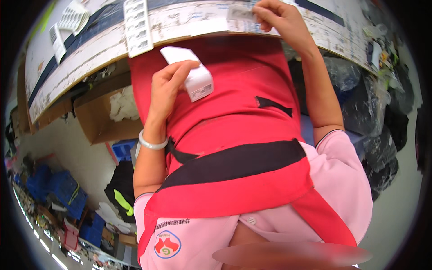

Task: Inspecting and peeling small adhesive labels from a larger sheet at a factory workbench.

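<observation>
Scuffed white table (96, 50) — pale grey floor (87, 155)

Left fingers (182, 68) pinched, right fingers (267, 16) forward

The left hand (167, 85) pinches a folded white label strip (200, 82).
The right hand (284, 20) (farther forward) has its fingers at a small greyish label (241, 13) over the worn surface (173, 19); the strip is over the red apron (240, 94).

The upper edge cropped the surface (99, 47); a white strip (199, 81) partly hid the left fingers (182, 70). Its print (201, 92) was illegible.
</observation>
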`<state>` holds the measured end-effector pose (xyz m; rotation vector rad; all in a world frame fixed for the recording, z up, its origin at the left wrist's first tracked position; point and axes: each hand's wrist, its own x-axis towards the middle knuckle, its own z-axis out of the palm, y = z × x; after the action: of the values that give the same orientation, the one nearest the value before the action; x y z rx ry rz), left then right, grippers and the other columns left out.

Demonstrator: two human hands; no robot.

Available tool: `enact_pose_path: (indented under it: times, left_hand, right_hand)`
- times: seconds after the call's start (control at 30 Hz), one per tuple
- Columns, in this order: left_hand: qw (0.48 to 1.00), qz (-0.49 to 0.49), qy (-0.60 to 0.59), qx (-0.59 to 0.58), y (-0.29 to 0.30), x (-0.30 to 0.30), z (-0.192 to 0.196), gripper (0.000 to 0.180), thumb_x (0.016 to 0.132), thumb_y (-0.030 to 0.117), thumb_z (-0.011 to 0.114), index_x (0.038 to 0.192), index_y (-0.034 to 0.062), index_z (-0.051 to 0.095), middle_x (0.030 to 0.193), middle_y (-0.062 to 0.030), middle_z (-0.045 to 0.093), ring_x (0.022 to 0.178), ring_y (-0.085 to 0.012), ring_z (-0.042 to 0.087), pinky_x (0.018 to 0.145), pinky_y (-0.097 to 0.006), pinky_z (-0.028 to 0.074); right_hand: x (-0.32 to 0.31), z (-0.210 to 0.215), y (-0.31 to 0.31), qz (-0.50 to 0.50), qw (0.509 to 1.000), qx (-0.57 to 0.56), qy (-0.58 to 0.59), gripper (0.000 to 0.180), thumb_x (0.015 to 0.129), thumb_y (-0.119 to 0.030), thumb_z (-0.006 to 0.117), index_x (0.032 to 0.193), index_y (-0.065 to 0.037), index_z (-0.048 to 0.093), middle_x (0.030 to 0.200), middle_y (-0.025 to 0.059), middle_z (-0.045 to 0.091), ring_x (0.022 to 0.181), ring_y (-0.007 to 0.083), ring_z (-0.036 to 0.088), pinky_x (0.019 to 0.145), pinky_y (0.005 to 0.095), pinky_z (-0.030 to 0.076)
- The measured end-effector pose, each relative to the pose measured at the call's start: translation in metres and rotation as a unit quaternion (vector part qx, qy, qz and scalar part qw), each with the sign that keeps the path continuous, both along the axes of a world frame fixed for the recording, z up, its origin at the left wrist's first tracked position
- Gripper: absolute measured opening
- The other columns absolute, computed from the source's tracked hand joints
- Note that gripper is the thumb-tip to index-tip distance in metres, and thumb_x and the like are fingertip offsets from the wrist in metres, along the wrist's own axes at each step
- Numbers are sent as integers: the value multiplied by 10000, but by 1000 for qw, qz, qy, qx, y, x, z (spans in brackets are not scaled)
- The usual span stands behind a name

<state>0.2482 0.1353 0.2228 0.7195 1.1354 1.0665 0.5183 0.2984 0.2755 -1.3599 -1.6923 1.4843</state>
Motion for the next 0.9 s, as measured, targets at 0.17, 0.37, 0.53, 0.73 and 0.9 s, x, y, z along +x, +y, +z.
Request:
enact_pose_path:
  times: [0.17,0.37,0.53,0.73,0.9]
  left_hand:
    - [999,-36,3,37,1,8,20,262,917,140,661,1124,-19,668,910,-52,667,670,-85,600,550,-205,482]
    - [991,-114,-43,-50,0,-1,20,377,870,66,693,1231,-9,610,908,-59,668,656,-97,607,537,-215,491]
    - [997,-72,-41,-7,-5,8,26,408,860,65,702,1250,-4,604,915,-59,668,656,-94,602,536,-213,485]
    - [997,-14,-80,-12,-1,2,15,262,901,76,666,1143,-23,668,929,-74,681,672,-102,606,578,-214,500]
    - [999,-28,3,17,-11,1,8,259,881,58,691,1117,-47,674,901,-71,695,723,-98,623,634,-216,513]
  right_hand:
    - [95,-10,27,-183,955,91,-214,150,831,-153,723,858,-28,645,672,5,593,583,86,549,561,233,464]
    - [75,-8,15,-213,852,317,-358,176,805,-148,748,886,-26,651,675,12,587,578,105,558,544,253,471]
    - [-5,-9,-44,83,984,113,-109,214,900,-189,675,1003,-2,684,821,14,656,810,83,592,751,219,469]
    - [-60,-16,-88,249,955,-163,10,190,890,-182,681,916,6,689,722,29,621,700,84,573,671,240,471]
    - [-71,-24,-95,166,957,-222,82,160,920,-166,661,915,-8,683,750,8,630,641,44,538,594,194,443]
